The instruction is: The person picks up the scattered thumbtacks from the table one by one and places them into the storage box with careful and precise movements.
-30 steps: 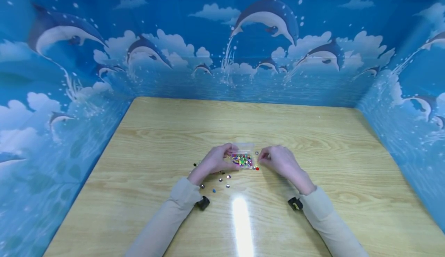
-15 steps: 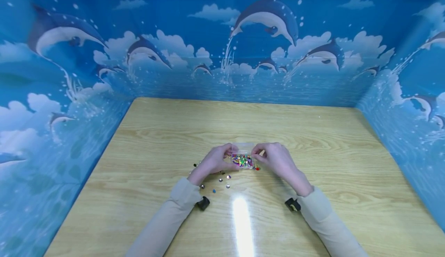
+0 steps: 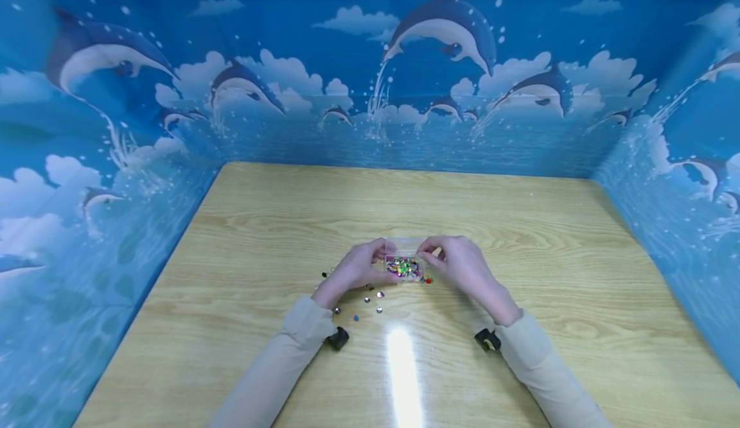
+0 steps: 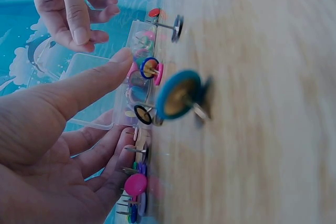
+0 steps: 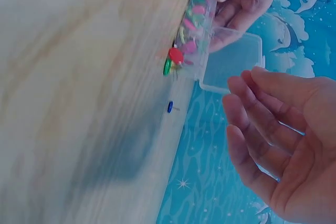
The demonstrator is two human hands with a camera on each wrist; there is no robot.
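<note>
From my remote seat I saw the two hands apart, with the clear box (image 5: pixel 201 59) between them. The left hand (image 3: pixel 358 267) gripped its left end, thumb on the near side — probably to stop so light a thing sliding. The right hand (image 3: pixel 460 263) hung at its right end; I couldn't tell whether thumb and forefinger pinched anything. The lid (image 5: pixel 233 61) stood open beyond, giving the right hand access to the coloured tacks (image 3: pixel 403 267). A red tack (image 3: pixel 428 281) sat just below that hand; loose tacks (image 3: pixel 379 294) littered the bench (image 3: pixel 289 203) around the left — some points up, awkward obstacles.
</note>
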